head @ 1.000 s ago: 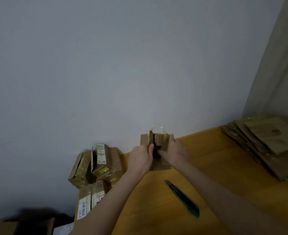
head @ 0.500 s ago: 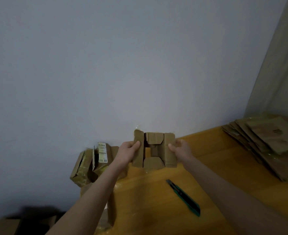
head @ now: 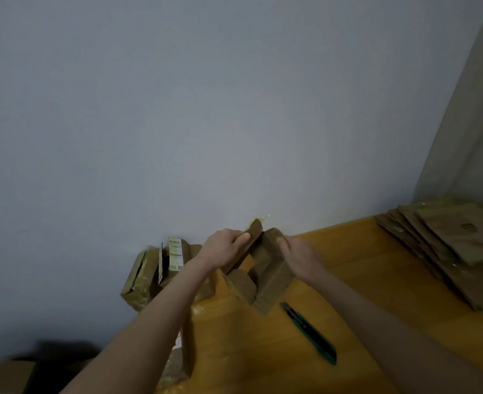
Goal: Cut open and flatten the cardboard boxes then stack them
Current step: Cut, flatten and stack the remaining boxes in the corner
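Note:
A small brown cardboard box [head: 265, 282], opened at its flaps, is held above the far left part of the yellow table [head: 263, 351]. My left hand [head: 224, 247] grips its upper left flap, thumb on top. My right hand [head: 300, 255] grips the right side wall, slightly blurred. The box is tilted, with its lower corner close to the table surface. A stack of flattened cardboard [head: 456, 248] lies at the far right of the table.
A green-and-black utility knife [head: 310, 332] lies on the table just in front of the box. Several taped, labelled boxes [head: 160, 268] are piled beyond the table's left edge against the wall. A curtain [head: 467, 132] hangs at the right.
The box, spread flat between my hands half a second ago, is now tilted and skewed, its lower end swung down towards the table. Both hands keep hold of it.

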A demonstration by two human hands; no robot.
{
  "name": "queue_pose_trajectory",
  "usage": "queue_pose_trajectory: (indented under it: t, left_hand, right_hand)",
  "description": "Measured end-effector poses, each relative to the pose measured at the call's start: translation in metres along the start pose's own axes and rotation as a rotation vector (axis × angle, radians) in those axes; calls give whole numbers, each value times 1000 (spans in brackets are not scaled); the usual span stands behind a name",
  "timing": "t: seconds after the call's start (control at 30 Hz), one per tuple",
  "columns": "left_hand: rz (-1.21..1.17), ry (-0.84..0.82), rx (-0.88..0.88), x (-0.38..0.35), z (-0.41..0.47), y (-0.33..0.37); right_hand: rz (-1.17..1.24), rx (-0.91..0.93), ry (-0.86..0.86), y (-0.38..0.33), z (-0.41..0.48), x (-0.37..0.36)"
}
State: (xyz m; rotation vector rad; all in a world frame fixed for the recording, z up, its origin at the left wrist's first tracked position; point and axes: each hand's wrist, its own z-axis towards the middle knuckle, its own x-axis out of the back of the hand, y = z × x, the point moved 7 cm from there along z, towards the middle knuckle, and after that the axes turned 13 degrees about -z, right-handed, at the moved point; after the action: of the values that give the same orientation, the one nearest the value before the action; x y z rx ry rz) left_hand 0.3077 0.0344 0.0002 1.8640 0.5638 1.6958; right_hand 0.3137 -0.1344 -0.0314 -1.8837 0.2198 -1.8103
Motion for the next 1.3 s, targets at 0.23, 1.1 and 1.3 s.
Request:
queue_pose_trajectory:
  t: [0.23, 1.1, 1.3]
  left_hand:
    - [-461, 574, 135, 19, -25, -33]
    - [-719, 364, 257, -1, -45, -55]
    - [-867, 222, 136, 3, -57, -42]
  right_hand:
    - [-75, -95, 260, -17, -6, 10]
    - [937, -369, 64, 27, -12, -25]
    - [1258, -380, -288, 37, -11, -38]
